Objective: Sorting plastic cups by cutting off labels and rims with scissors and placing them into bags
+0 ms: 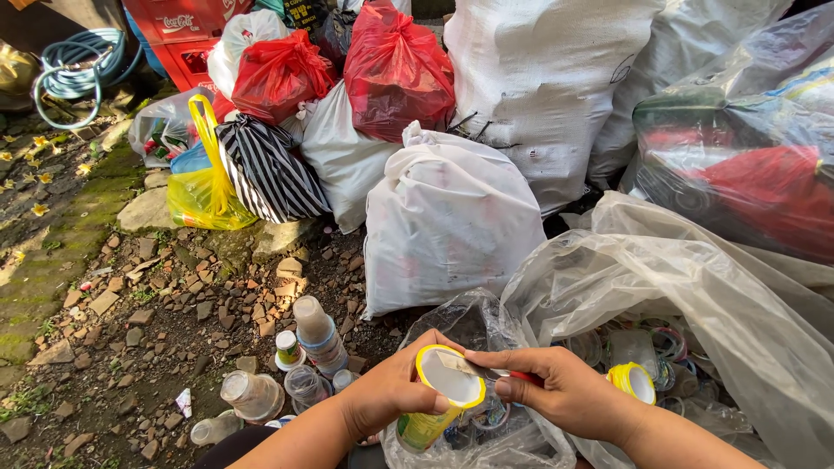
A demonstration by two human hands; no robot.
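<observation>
Left hand (391, 395) fingers clamped on yellow-rimmed cup (441, 391); right hand (569, 391) fingers pinch red-handled blade (512, 376) w/ tip at rim.

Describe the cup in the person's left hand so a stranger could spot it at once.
Start at the big white tied sack in the middle, then drop straight down to the two hands. The left hand grips a plastic cup with a yellow rim and green printed side; the loose bottles on the ground nearby are clear.

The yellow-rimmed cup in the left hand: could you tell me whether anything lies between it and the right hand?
Nothing visible does. The left hand grips the yellow-rimmed cup, and the right hand reaches its rim directly with a red-handled tool.
</observation>
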